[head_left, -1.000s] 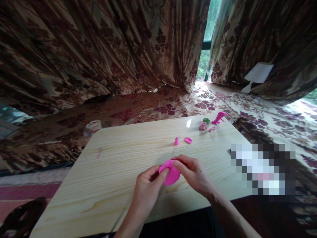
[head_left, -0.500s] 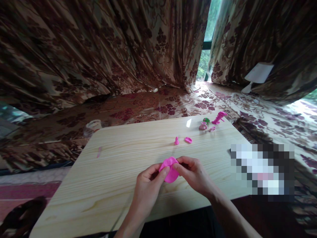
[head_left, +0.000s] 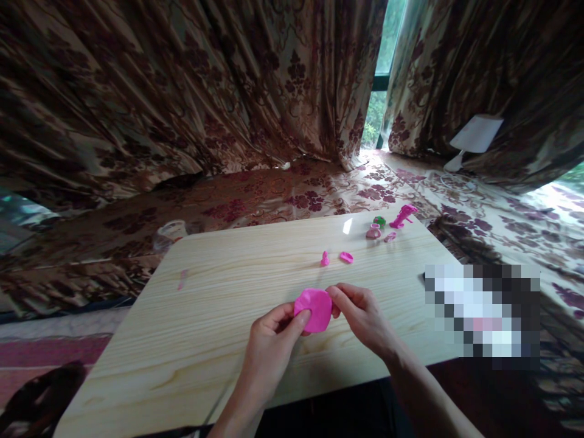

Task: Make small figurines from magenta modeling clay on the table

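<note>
No readable text, labels or numbers anywhere.

Lt. wood-grain tabletop (head_left: 219,328), far L corner rounded. Nr far R corner a tall pink fig. (head_left: 404,216) is stood, w/ a green pc. (head_left: 379,221), a dull-pink rounded pc. (head_left: 373,233) & a sm. dull-pink flat pc. (head_left: 390,237) grouped close by. Further in from far edge, a bit R of ctr, a sm. upright pink pc. (head_left: 324,260) is placed; a pink oval pc. (head_left: 347,258) is laid just beside, not touching. Nr L edge a thin faint-pink strip (head_left: 182,280) is seen. R edge partly covered by a pixelated patch (head_left: 479,316); contents can't be made out.
</note>
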Tool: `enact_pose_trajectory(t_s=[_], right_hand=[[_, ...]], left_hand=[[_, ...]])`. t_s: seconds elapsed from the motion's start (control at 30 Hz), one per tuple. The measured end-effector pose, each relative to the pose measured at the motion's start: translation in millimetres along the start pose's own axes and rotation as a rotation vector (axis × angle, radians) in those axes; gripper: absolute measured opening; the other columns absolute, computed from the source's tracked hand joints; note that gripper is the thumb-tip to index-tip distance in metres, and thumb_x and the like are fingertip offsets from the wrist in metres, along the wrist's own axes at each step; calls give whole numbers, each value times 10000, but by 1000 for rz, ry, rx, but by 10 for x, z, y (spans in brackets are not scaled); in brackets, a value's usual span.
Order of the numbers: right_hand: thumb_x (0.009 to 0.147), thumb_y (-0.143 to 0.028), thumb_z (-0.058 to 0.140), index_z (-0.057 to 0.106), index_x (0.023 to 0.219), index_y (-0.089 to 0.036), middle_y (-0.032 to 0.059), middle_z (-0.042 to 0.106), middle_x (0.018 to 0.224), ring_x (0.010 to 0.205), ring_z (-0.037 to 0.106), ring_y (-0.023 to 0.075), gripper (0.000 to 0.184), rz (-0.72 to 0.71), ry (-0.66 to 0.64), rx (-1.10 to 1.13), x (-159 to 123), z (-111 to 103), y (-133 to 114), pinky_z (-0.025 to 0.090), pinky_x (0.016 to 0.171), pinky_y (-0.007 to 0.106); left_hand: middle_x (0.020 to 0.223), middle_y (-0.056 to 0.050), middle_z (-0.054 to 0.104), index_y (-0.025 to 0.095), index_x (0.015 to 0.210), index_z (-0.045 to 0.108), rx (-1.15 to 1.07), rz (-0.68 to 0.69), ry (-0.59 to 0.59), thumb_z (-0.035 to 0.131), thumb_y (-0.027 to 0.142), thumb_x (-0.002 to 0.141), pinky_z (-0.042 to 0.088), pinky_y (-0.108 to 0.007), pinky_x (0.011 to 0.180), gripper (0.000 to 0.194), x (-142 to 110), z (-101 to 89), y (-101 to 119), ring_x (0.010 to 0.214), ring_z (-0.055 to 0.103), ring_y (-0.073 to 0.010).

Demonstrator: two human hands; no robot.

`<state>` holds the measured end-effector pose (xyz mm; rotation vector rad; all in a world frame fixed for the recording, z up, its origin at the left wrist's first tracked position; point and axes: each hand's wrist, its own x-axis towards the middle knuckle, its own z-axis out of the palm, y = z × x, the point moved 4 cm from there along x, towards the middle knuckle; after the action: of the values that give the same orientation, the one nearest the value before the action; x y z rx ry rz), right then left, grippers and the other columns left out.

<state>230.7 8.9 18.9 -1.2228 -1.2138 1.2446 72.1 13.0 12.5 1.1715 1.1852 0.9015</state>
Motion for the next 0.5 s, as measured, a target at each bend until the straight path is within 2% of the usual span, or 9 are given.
enact_pose_trajectory(t_s=[0.1,0.17,0.3,0.43,0.5], right_hand=[[832,-362,537,621,782,-132,-3,527,672,628,451,95,251,-17,-36,-8,7,53,-28,351,563,218],[834,-360,532,614,750,-126,-9,503,643,600,424,87,262,-30,-10,-18,14,61,-39,331,535,215],[860,-378,483,600,732,-130,-12,488,632,597,425,87,302,-20,-3,15,9,48,-30,332,537,215],[813,-380,553,629,809,-131,7,549,679,614,453,99,260,26,-72,1,-17,62,27,344,543,222],[808,-379,560,630,798,-132,3,546,668,606,447,98,257,21,-79,-12,-21,69,42,344,546,224]], left_hand=[[757,-19,680,171,908,699,1,2,-24,645,310,732,465,-206,654,231,-2,19,9,703,583,-130],[720,-12,667,168,877,701,16,14,-29,643,308,733,459,-197,645,209,-1,19,18,677,574,-120],[701,-4,653,159,825,686,6,11,14,648,311,728,454,-183,622,184,0,-5,26,635,561,-99],[824,-18,675,184,971,659,-52,-7,5,647,320,728,480,-206,640,278,2,21,41,736,594,-134],[857,-25,683,181,977,663,-36,6,-8,641,321,735,480,-211,665,280,5,34,51,773,595,-142]])
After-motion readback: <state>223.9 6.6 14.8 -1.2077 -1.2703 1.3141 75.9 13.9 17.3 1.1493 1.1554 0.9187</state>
